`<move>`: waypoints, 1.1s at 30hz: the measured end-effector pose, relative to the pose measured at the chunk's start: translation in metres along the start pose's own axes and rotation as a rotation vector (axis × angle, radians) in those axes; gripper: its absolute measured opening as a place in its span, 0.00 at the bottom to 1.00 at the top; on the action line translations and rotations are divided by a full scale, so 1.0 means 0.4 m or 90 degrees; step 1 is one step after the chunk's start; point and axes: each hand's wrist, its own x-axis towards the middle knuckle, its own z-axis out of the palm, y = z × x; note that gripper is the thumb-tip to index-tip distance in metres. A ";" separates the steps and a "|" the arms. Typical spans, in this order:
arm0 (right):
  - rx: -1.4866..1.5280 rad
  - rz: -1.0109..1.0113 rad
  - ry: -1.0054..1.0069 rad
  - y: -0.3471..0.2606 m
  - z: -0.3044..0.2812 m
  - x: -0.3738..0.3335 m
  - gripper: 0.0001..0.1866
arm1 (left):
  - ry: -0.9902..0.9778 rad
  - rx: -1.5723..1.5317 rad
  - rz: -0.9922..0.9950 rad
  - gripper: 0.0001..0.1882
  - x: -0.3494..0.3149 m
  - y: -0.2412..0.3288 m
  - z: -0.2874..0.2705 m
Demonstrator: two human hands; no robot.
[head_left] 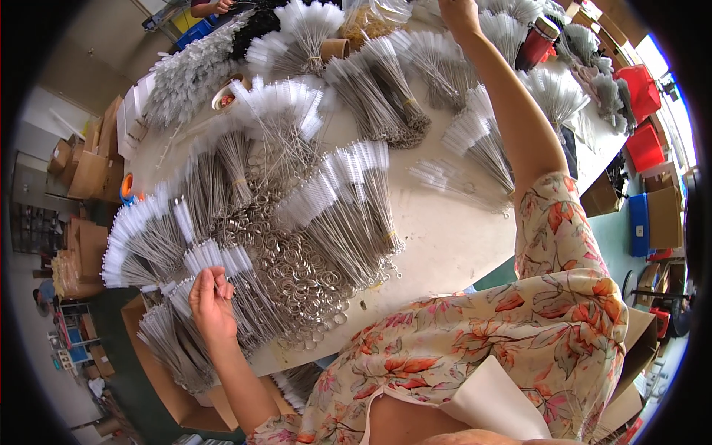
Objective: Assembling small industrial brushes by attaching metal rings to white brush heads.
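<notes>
Head view: big pale table [437,245] loaded with bunches of wire-stem brushes [252,289], closest lot at near left. Each one's probably light and springy with soft bristles [210,255], so I'd hold the bare stem. Just right of those, a heap of metal rings [311,278], likely slippery. Left hand [213,304] is over the near-left brushes, fingers curled toward the thumb, can't tell if they've got anything. Right hand [457,13] is far side, fingers cut off, can't tell

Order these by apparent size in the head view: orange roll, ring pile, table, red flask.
Largest to smallest:
1. Table
2. Ring pile
3. Red flask
4. Orange roll
True sizes unsure: distances from the camera differ.
</notes>
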 end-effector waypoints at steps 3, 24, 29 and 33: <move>0.518 0.158 -0.307 -0.247 -0.042 -0.108 0.11 | -0.051 0.084 0.019 0.12 -0.025 0.032 0.078; 0.950 0.661 -0.649 -0.655 -0.105 -0.842 0.12 | -0.100 0.416 0.695 0.14 -0.190 -0.198 0.228; 0.917 0.600 -0.803 -0.630 -0.135 -0.807 0.10 | -0.065 0.506 0.721 0.29 -0.219 -0.128 0.144; 0.518 0.166 -0.912 -0.664 -0.165 -0.831 0.08 | -0.121 0.229 0.506 0.50 -0.184 -0.045 0.136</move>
